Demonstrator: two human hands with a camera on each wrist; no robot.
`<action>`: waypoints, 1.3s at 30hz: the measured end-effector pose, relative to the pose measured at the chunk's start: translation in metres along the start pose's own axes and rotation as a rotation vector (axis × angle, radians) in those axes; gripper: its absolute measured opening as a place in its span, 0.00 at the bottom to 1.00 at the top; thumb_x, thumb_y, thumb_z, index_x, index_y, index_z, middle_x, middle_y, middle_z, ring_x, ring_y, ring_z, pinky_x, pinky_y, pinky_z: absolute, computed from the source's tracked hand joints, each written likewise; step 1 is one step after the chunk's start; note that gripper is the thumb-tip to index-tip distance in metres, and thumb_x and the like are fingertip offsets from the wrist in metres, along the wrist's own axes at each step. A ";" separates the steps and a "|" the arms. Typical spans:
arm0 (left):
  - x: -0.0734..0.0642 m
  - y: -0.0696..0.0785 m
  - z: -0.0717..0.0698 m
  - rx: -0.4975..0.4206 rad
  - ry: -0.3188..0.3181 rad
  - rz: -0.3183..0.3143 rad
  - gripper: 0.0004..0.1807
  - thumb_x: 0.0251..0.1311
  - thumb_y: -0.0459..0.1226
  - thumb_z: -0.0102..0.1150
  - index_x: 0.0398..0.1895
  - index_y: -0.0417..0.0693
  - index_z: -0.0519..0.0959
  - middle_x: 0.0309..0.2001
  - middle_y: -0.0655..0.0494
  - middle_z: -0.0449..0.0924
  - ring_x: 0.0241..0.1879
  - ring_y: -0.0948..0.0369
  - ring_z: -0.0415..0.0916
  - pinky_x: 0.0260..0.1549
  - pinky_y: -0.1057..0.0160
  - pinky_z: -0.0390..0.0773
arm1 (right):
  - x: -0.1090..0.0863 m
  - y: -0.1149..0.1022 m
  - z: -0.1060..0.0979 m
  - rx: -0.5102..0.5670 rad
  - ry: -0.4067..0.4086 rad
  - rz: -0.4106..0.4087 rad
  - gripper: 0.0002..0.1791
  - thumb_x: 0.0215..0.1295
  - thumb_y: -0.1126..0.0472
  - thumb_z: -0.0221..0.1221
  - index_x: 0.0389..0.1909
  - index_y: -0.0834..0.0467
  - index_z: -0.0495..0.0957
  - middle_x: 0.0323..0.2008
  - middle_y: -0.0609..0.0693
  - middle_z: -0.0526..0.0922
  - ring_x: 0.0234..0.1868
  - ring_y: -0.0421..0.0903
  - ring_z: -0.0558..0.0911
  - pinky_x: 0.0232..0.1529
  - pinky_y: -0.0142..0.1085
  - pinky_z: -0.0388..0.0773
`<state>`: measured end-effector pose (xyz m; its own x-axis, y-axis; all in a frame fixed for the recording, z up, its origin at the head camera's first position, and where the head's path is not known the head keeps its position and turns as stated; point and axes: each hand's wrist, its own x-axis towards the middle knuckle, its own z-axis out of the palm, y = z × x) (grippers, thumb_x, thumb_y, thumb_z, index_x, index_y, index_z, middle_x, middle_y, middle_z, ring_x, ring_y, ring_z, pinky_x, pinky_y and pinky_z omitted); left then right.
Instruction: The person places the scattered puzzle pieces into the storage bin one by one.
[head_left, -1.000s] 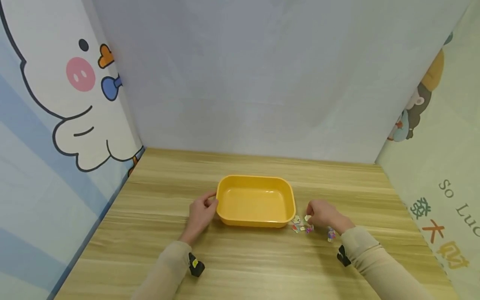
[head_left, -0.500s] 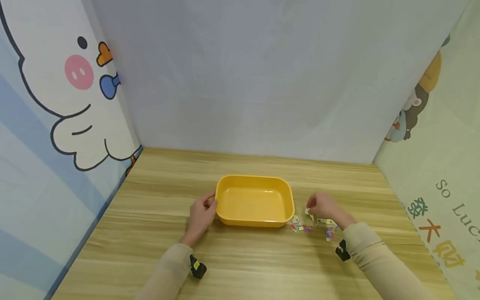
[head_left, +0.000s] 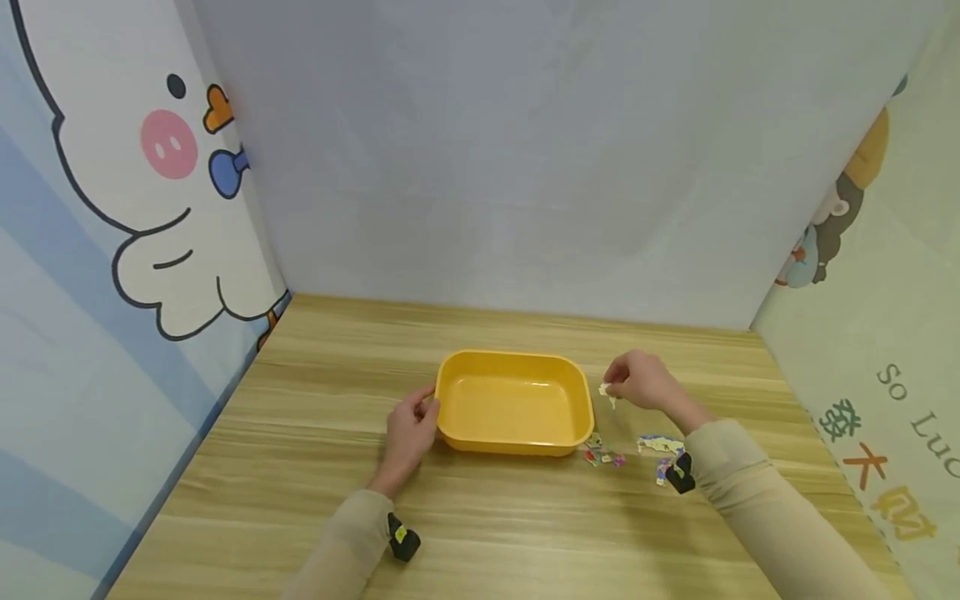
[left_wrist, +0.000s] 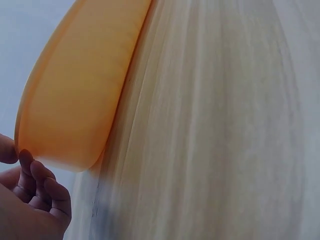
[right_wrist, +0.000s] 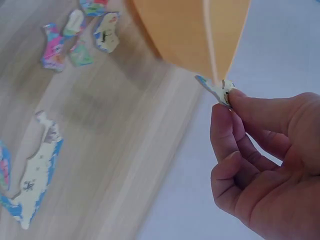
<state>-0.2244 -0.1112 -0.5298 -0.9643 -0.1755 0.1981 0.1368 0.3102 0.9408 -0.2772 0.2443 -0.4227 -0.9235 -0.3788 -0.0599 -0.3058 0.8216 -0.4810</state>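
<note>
A yellow plastic bin stands on the wooden table with nothing inside it. My left hand holds its left end, thumb and fingers at the rim; the left wrist view shows this hand from close by. Just right of the bin, my right hand pinches a small cream and blue puzzle piece between thumb and fingertips, raised above the table. On the table below lie a long cream puzzle piece with blue edges and a group of smaller colourful puzzle pieces by the bin's front right corner.
A blue and purple puzzle piece lies partly under the right wrist's black camera. A grey-white cloth rises behind the table, and printed cloths hang at both sides.
My right hand has lifted the cream puzzle piece off the table and moved away from me, uncovering the long piece. My left hand stays on the bin.
</note>
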 end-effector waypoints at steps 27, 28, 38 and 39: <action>-0.005 0.000 0.003 -0.040 0.012 -0.054 0.18 0.67 0.34 0.51 0.57 0.35 0.76 0.19 0.56 0.66 0.16 0.66 0.61 0.14 0.70 0.63 | 0.046 -0.053 0.013 0.091 -0.052 -0.003 0.03 0.59 0.70 0.62 0.33 0.66 0.80 0.27 0.52 0.80 0.28 0.48 0.81 0.31 0.38 0.78; -0.005 0.000 0.002 -0.040 0.010 -0.056 0.18 0.67 0.34 0.51 0.57 0.35 0.76 0.19 0.56 0.66 0.16 0.66 0.61 0.14 0.70 0.63 | 0.047 -0.054 0.014 0.091 -0.054 -0.006 0.03 0.59 0.70 0.62 0.33 0.66 0.80 0.27 0.52 0.80 0.28 0.48 0.81 0.30 0.38 0.78; -0.005 0.001 0.003 -0.065 0.024 -0.035 0.17 0.66 0.32 0.53 0.55 0.33 0.76 0.19 0.57 0.65 0.16 0.65 0.62 0.14 0.70 0.63 | 0.066 -0.071 0.026 0.013 -0.065 -0.046 0.02 0.53 0.69 0.64 0.27 0.63 0.80 0.23 0.49 0.79 0.24 0.44 0.77 0.27 0.35 0.75; -0.005 0.001 0.003 -0.067 0.025 -0.036 0.17 0.66 0.32 0.53 0.55 0.34 0.77 0.20 0.57 0.66 0.16 0.65 0.62 0.14 0.70 0.63 | 0.068 -0.073 0.029 0.010 -0.068 -0.049 0.02 0.53 0.70 0.64 0.27 0.63 0.80 0.23 0.49 0.79 0.23 0.43 0.77 0.27 0.35 0.76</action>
<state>-0.2203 -0.1076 -0.5308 -0.9630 -0.2094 0.1697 0.1175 0.2406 0.9635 -0.3112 0.1460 -0.4168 -0.8897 -0.4464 -0.0953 -0.3472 0.7974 -0.4935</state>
